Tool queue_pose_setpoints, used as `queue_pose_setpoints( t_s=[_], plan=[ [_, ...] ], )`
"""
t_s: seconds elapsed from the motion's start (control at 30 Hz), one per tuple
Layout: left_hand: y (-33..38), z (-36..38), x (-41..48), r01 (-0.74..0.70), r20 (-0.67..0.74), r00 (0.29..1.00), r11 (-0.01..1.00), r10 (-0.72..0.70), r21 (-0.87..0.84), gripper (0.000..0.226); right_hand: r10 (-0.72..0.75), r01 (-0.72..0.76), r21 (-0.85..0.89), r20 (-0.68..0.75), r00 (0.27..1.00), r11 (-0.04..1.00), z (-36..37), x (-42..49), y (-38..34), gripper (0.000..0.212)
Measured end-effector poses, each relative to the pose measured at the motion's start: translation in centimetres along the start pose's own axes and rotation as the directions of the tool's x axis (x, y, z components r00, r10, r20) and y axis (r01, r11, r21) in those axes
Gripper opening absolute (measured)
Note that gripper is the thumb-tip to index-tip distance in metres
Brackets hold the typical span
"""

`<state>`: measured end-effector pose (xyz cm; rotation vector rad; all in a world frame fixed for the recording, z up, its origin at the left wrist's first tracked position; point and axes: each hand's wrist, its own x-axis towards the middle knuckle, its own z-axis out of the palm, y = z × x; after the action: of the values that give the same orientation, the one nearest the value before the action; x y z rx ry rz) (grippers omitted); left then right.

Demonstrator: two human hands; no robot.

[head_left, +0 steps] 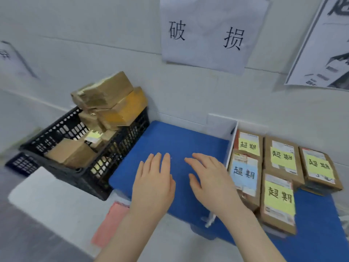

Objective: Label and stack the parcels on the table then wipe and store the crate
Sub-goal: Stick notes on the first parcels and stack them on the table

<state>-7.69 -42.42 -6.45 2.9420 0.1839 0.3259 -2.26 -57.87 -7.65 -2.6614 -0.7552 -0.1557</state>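
A black plastic crate [120,156] stands at the left against the wall, piled with several brown cardboard parcels [113,103]; one parcel inside carries a yellow label [93,135]. On the blue mat [170,140], several labelled parcels [281,157] lie flat at the right, most with yellow labels and one with a blue label [243,173]. My left hand [153,184] and my right hand [211,180] hover side by side over the bare middle of the mat, fingers straight, holding nothing.
A white divider [231,146] separates the mat's middle from the labelled parcels. A pink cloth [111,224] lies on the white table at the mat's near left corner. Paper signs [205,33] hang on the wall. A second dark crate [22,163] sits far left.
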Motion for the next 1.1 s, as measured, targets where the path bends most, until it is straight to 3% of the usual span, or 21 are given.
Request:
queue_pose_setpoints(
  t_s=[0.23,0.43,0.6,0.77,1.0,1.1],
  plan=[
    [-16.8,-3.7,-3.1,0.075,0.009,0.997,0.993,-0.076,0.089,0.043,-0.018,0.016,0.041,0.06,0.998,0.999,7.8,5.0,-14.3,0.041],
    [-25.5,-4.3,-4.8,0.11,0.053,0.992,0.991,-0.114,0.077,0.034,-0.038,0.027,0.089,0.123,0.992,0.996,11.7,7.9,-21.4,0.04],
    [-27.9,-3.7,-2.9,0.07,0.039,0.997,0.997,-0.071,0.036,0.036,-0.022,0.007,0.122,0.125,0.992,0.992,12.2,9.9,-22.8,0.039],
    [-28.7,-2.8,-0.2,0.116,0.02,0.993,0.993,-0.115,-0.03,0.039,-0.016,-0.002,0.16,0.114,0.993,0.987,12.2,12.4,-22.1,0.037],
    [-32.0,-1.1,4.3,0.166,0.099,0.983,0.976,-0.154,-0.14,0.05,0.037,-0.047,0.237,0.047,0.998,0.97,11.9,17.8,-21.6,0.035],
    [-34.2,-2.2,8.7,0.144,0.06,0.989,0.96,-0.134,-0.242,0.051,0.052,-0.038,0.265,-0.047,0.998,0.964,10.8,22.1,-21.8,0.033]
  ],
)
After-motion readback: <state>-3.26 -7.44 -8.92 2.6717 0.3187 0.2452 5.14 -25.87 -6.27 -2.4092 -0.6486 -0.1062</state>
